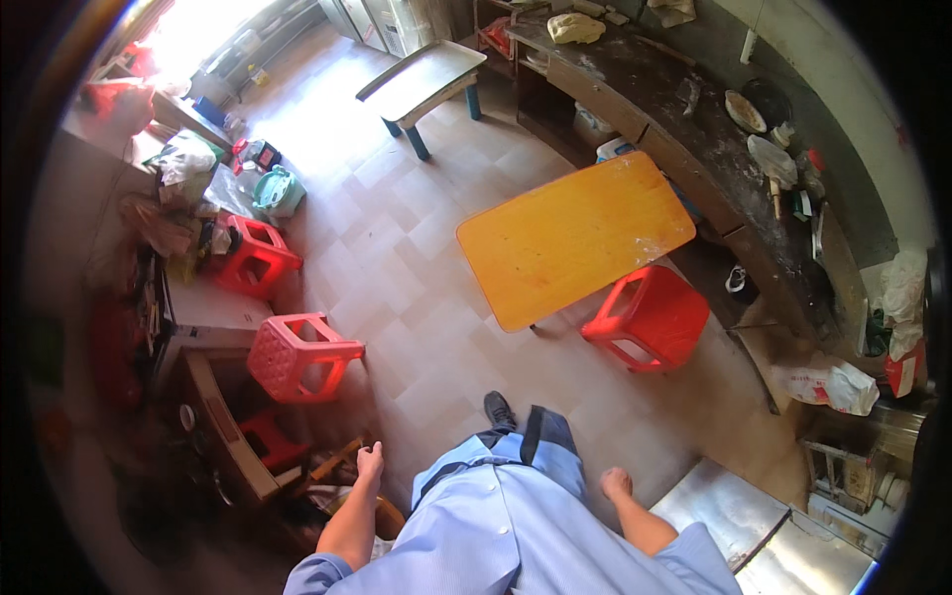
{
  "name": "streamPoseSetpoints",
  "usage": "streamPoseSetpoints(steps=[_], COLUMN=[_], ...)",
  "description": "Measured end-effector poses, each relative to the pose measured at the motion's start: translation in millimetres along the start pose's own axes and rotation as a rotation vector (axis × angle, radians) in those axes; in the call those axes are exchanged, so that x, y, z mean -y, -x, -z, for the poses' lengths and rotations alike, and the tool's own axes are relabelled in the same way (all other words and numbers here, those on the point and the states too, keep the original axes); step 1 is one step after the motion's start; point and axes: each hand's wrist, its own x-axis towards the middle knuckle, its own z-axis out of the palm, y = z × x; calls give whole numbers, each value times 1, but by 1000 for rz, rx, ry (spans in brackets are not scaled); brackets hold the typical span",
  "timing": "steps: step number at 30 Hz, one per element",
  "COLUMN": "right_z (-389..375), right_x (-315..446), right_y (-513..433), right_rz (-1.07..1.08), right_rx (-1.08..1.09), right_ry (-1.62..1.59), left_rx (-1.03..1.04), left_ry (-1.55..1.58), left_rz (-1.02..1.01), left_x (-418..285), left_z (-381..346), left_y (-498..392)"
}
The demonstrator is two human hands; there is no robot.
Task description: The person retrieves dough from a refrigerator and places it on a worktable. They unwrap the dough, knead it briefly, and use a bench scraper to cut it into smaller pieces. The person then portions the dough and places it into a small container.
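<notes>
Both of my arms hang out to the sides of my blue shirt. My left hand is in mid-air near a wooden cabinet and a stool, with nothing visible in it and its thumb a little apart from the fingers. To the right of my body, my right hand has its fingers curled in, and no object shows in it. Ahead on the tiled floor stands a low table with an orange-yellow top. A red plastic stool is tucked against its near side.
A floury dark workbench runs along the right wall, with dough at its far end. Farther ahead stands a metal-topped table. Pink and red plastic stools line the left. A metal-topped unit is at lower right.
</notes>
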Motion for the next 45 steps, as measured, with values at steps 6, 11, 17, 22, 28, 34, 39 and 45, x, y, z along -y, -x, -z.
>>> streamPoseSetpoints(steps=[6, 11, 17, 22, 28, 34, 39, 45], right_z=[47, 73, 151, 227, 247, 224, 148, 154], right_x=[127, 225, 381, 495, 565, 628, 618, 593], right_y=[-33, -81, -144, -179, -199, -195, -239, -270], right_rz=[-65, -142, 5, 46, -102, -205, -129, -4], right_rx=[17, 108, 57, -44, -20, 59, -193, -251], right_ry=[-57, -21, -89, -103, -155, -263, -834, -527], left_rx=[70, 31, 117, 93, 188, 234, 252, 333], left_ry=[99, 70, 219, 265, 199, 139, -218, -314], left_rz=[87, 66, 317, 401, 422, 84, -130, -406], left_x=[-61, -128, -222, -281, -359, -501, -685, -917], left_z=[34, 72, 148, 168, 178, 202, 188, 91], left_y=[-108, -153, -158, -196, -309, -450, -515, -524])
